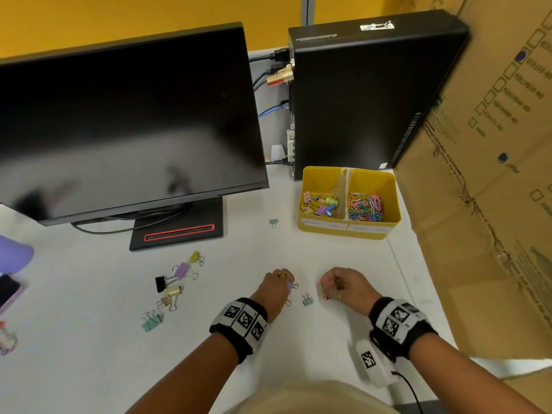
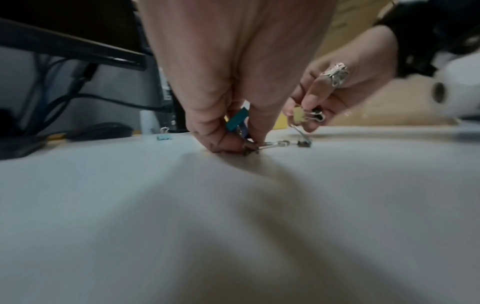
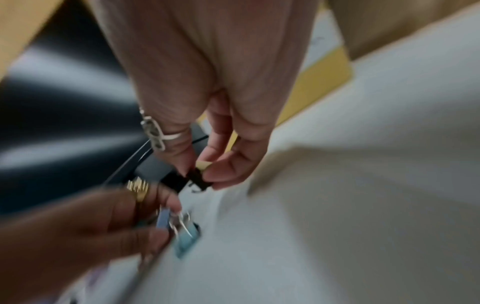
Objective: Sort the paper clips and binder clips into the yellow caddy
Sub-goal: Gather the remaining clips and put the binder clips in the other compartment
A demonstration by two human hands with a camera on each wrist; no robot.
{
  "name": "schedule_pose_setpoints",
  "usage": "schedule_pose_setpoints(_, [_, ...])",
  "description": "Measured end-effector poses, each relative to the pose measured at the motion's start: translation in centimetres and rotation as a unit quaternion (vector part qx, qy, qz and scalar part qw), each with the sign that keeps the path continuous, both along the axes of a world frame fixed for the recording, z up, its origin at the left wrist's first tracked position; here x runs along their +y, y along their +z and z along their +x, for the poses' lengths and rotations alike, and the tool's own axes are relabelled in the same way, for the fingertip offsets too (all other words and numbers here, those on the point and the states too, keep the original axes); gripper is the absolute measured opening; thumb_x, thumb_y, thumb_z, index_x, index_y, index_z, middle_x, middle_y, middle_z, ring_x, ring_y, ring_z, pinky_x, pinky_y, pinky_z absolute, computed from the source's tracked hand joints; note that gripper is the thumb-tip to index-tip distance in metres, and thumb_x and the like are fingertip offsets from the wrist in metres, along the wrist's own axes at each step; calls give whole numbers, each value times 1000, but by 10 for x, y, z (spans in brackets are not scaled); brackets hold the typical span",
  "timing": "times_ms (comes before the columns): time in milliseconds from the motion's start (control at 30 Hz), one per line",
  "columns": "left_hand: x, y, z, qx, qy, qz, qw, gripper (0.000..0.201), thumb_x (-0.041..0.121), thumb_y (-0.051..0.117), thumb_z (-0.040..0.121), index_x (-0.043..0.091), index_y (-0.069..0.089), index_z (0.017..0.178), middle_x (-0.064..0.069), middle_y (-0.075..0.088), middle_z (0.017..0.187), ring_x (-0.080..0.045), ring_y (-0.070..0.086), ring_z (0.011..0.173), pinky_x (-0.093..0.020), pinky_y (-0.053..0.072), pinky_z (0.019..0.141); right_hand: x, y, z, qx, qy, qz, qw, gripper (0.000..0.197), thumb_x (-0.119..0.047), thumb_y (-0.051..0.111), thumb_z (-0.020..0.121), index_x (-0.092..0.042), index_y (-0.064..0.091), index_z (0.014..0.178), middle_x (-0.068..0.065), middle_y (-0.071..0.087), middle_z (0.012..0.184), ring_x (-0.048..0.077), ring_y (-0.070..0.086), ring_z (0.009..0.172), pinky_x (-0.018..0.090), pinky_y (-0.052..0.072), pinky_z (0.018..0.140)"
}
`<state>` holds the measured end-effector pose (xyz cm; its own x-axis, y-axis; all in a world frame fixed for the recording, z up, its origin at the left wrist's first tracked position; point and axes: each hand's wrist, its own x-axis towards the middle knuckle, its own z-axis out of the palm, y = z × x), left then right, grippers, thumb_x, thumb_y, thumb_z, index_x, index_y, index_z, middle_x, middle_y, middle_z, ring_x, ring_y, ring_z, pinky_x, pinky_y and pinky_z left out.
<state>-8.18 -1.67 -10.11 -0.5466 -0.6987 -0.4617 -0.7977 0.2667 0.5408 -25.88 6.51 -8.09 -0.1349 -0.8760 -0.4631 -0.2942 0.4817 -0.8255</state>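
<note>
The yellow caddy (image 1: pixel 348 231) is set at the far right of the white desk (image 1: pixel 298 339), close to the desk's right edge and beside a cardboard box (image 1: pixel 484 180). Binder clips are held in its left compartment, paper clips in its right. A purple binder clip (image 1: pixel 290 285) is pinched at the desk surface by the left hand (image 1: pixel 276 286). A black binder clip (image 3: pixel 198 181) and a yellow one are gripped by the curled fingers of the right hand (image 1: pixel 343 285). A teal binder clip (image 1: pixel 307 300) lies between the hands. More clips are scattered to the left below the monitor (image 1: pixel 128 121); open desk is left between hands and caddy.
</note>
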Motion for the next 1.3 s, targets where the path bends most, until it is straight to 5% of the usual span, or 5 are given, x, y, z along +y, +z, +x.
schedule_pose_setpoints(267, [-30,25,35,375,379,434,726,19,-4,44,93,9,57,87,-3,57,70,-11,58,58,-19,53,54,-2,-1,-1,-550,-209,62,806,42,-13,80,34,-4,60,70,12,61,67,23,59,59,25,53,53])
schedule_pose_setpoints(433, [-32,34,43,410,422,533,608,24,33,68,72,10,62,74,-6,56,69,-21,55,66,-23,55,53,-20,8,15,-411,-171,112,889,30,-33,67,74,-16,47,59,-5,46,49,9,38,42,16,28,37])
schedule_pose_setpoints(733, [-106,50,-23,48,195,-71,977,42,51,59,83,23,64,114,-5,65,119,-23,60,109,-34,47,96,-24,-13,29,159,179,-12,971,21,-6,73,73,-4,69,93,1,55,77,16,53,78,19,39,75])
schedule_pose_setpoints(1033, [-122,41,-43,-220,-94,-203,949,24,18,48,94,8,60,111,-13,64,116,-31,59,108,-37,49,89,-26,-5,10,133,121,-45,983,23,13,56,75,-6,69,73,14,70,85,18,65,85,12,47,82])
schedule_pose_setpoints(1300, [-86,96,-77,248,212,126,937,19,19,61,88,21,60,69,1,56,69,-12,47,60,-16,37,48,-59,74,-27,28,-54,-80,995,28,8,54,84,-15,54,67,-2,61,78,5,59,78,28,47,75])
